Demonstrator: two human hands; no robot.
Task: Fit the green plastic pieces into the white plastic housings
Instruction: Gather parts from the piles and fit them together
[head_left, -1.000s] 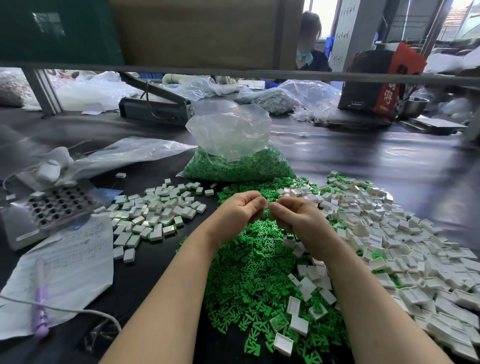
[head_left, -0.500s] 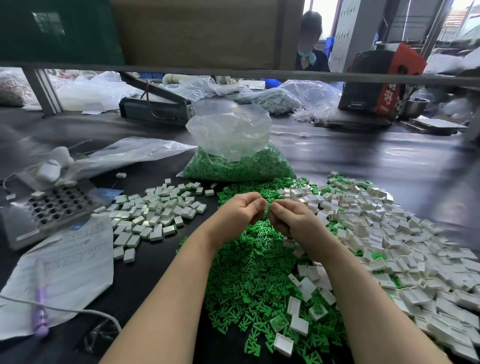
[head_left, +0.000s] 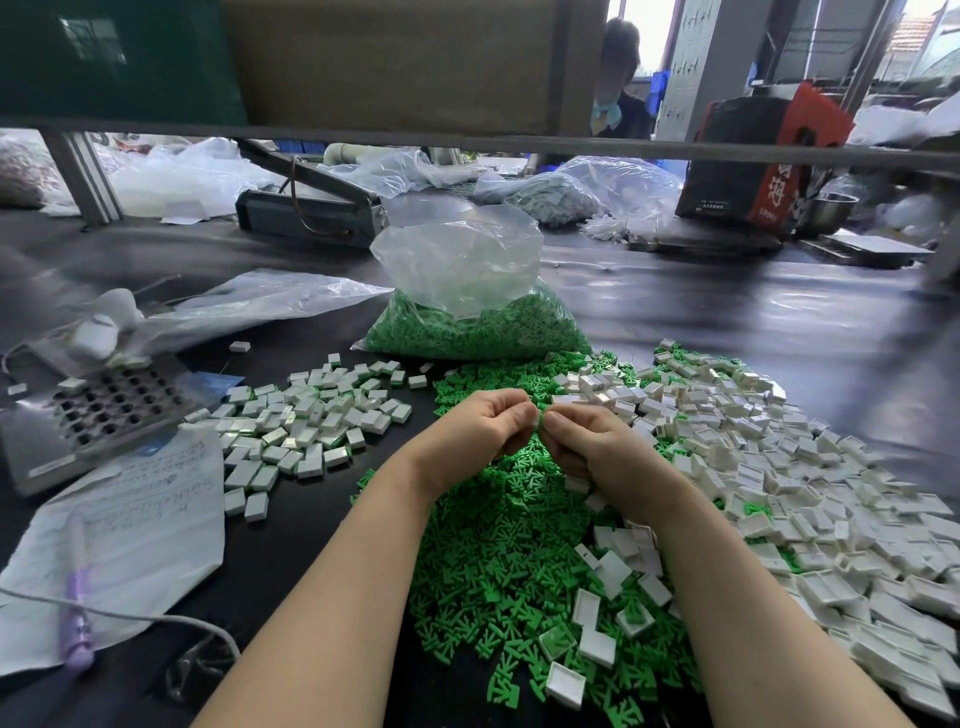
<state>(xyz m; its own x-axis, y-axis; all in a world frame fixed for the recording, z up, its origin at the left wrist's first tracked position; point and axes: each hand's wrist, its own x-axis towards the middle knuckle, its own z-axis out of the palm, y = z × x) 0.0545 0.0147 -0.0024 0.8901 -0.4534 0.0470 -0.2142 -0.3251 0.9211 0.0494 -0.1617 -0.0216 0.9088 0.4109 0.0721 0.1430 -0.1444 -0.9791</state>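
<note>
Left hand and right hand, fingers curled, pinch one small housing at frame centre, above green pieces heaped on dark table. White housings piled right, too many to count; one bag behind.

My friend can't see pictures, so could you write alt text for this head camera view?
Two hands, left hand and right hand, meet fingertip to fingertip, pinching a small part above a heap of green pieces. White housings lie piled to the right, a smaller white pile to the left.
</note>
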